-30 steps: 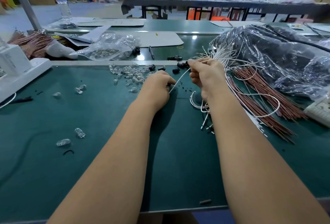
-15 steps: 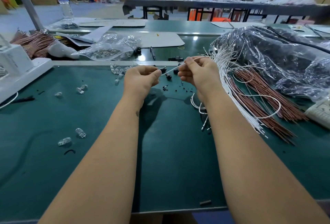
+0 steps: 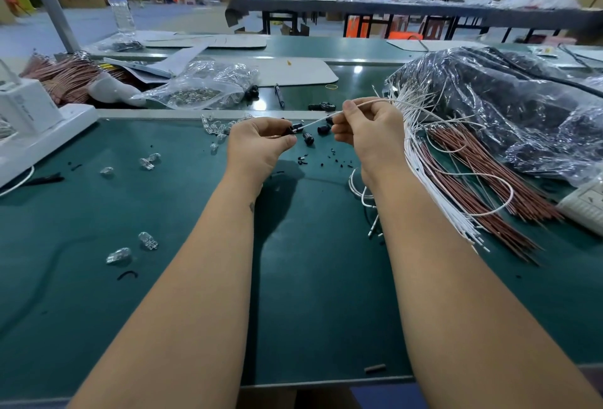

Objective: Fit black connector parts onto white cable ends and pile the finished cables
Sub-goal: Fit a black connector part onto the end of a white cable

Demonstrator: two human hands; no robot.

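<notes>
- Nearest, a small dark stub [image 3: 375, 368] lies at the front edge of the green mat [image 3: 313, 310]; both forearms reach forward over the mat.
- Left of the arms: two clear bulbs [image 3: 147, 240] near each other, with a curled black scrap [image 3: 127, 274] just in front of them.
- Right, mid-mat: white cables [image 3: 434, 193] fan from behind the right hand toward the near right; red-brown wires [image 3: 483, 180] lie beside them, partly under one white loop.
- Left hand [image 3: 261, 144]: fingers curled, pinching a black connector [image 3: 291, 130] at the fingertips, held above the mat.
- Right hand [image 3: 368, 131]: thumb and forefinger pinch one white cable [image 3: 318, 121]; other fingers curled in. The cable runs down-left from this hand, its end meeting the connector. Cannot tell whether it is seated.
- Between the hands, on the mat: loose black connectors [image 3: 308, 139], with small black bits [image 3: 332, 160] scattered nearer.
- Beyond the left hand: a scatter of clear bulbs [image 3: 222, 128].
- Far left: white device [image 3: 29, 121] at the mat's edge.
- Behind the mat's rear rail: clear bag [image 3: 202, 85] of parts, a pen [image 3: 279, 95], another bundle of red-brown wires [image 3: 68, 75].
- Far right: large crumpled plastic sheet [image 3: 509, 98] over dark goods.
- Further back: a water bottle [image 3: 119, 0], long tables, people standing.
</notes>
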